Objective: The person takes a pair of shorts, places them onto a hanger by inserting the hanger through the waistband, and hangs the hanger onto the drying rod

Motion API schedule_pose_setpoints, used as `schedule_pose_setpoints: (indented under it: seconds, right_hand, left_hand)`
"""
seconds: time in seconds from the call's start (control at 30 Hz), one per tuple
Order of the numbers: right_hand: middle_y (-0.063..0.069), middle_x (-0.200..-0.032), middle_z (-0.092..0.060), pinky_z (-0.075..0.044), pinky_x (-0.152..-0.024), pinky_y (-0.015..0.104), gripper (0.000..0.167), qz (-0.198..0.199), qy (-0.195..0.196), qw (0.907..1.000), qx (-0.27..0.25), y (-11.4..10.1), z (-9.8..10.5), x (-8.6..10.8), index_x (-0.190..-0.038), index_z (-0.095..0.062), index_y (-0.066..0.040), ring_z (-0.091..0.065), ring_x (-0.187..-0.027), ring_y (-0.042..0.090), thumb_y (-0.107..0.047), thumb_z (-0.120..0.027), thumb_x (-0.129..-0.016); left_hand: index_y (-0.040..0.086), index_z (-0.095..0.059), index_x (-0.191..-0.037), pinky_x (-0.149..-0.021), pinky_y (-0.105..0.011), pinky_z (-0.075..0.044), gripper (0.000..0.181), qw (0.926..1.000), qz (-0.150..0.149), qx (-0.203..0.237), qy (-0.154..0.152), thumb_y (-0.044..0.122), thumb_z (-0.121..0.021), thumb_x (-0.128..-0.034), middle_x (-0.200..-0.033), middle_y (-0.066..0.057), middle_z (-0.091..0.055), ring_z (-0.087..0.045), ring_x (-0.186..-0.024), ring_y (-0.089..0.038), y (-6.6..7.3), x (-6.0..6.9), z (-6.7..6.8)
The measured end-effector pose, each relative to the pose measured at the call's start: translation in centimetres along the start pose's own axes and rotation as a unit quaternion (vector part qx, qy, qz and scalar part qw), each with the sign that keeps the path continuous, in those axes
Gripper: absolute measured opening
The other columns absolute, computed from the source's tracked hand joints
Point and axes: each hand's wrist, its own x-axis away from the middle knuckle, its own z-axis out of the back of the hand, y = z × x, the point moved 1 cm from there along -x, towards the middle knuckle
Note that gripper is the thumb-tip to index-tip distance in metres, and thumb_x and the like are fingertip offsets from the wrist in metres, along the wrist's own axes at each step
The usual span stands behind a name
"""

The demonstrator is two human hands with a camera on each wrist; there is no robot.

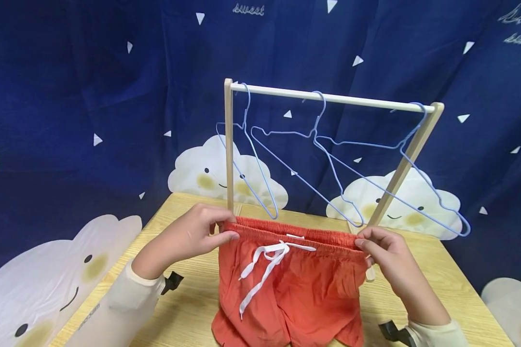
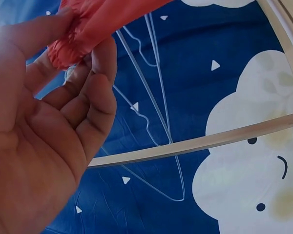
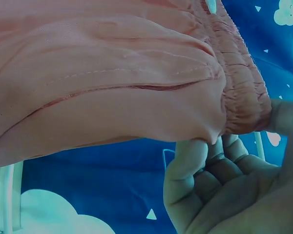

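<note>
A person holds up a pair of red shorts (image 1: 317, 294) in front of a wooden clothes rack (image 1: 278, 91), below its bar, as I follow from my remote post. The left hand (image 1: 206, 226), just in front of the rack's left post, pinches one end of the elastic waistband (image 1: 330, 246) between thumb and fingers. The right hand (image 1: 386, 246), near the lower part of the rack's right post, grips the other end, thumb on the near side and fingers curled behind. Both hands are closed on the cloth. A white drawstring (image 1: 280, 248) tied in a bow hangs down the front of the shorts, facing away from the rack. I cannot tell whether the legs touch the wooden table (image 1: 191, 299) under the rack. Three blue hangers (image 1: 315, 130) hang from the rack's bar: one by the left post, one near the middle, one by the right post. Behind the rack I see a navy curtain (image 1: 113, 72) printed with smiling clouds (image 1: 195, 164) and white triangles.
</note>
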Motion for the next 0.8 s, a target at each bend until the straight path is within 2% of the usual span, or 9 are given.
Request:
schedule_pose_setpoints:
  seconds: [0.17,0.37,0.63,0.8]
  right_hand:
    - [-0.008,-0.085,-0.070,-0.056,-0.059,0.029,0.011,-0.006,-0.016,0.9996,0.024,0.2,-0.2,-0.2,-0.103,-0.067,0.007,-0.062,-0.072,0.007,-0.001,-0.061,-0.105]
    - [-0.008,-0.089,-0.068,-0.057,-0.058,0.030,0.011,-0.002,-0.078,0.9956,0.051,0.8,-0.5,-0.4,-0.106,-0.067,0.005,-0.063,-0.079,0.007,-0.004,-0.060,-0.107]
    - [0.000,-0.089,-0.066,-0.058,-0.061,0.031,0.012,0.003,-0.175,0.9817,0.075,1.2,-0.8,-0.5,-0.105,-0.067,0.001,-0.064,-0.080,0.007,-0.006,-0.057,-0.109]
    - [0.001,-0.090,-0.066,-0.057,-0.062,0.031,0.010,0.005,-0.198,0.9768,0.081,1.6,-1.1,-0.5,-0.106,-0.066,0.000,-0.064,-0.081,0.006,-0.006,-0.058,-0.108]
  left_hand:
    - [0.022,-0.068,-0.087,-0.063,-0.023,-0.047,0.019,0.9997,-0.005,-0.015,0.017,0.017,-0.085,-0.0947,-0.075,0.015,-0.057,-0.051,-0.069,-0.005,0.0,-0.1,-0.2]
    - [0.022,-0.067,-0.087,-0.065,-0.025,-0.047,0.021,0.9996,-0.013,-0.015,0.022,0.014,-0.084,-0.0951,-0.075,0.014,-0.053,-0.053,-0.071,-0.011,0.2,-0.2,-0.4]
    - [0.020,-0.073,-0.095,-0.073,-0.029,-0.055,0.012,0.9989,-0.039,-0.010,0.022,0.012,-0.081,-0.0971,-0.089,0.012,-0.066,-0.057,-0.080,-0.008,0.7,-0.2,-0.5]
    - [0.018,-0.076,-0.101,-0.079,-0.031,-0.058,0.008,0.9985,-0.050,-0.012,0.020,0.011,-0.079,-0.0987,-0.094,0.010,-0.068,-0.062,-0.086,-0.006,0.8,-0.2,-0.7]
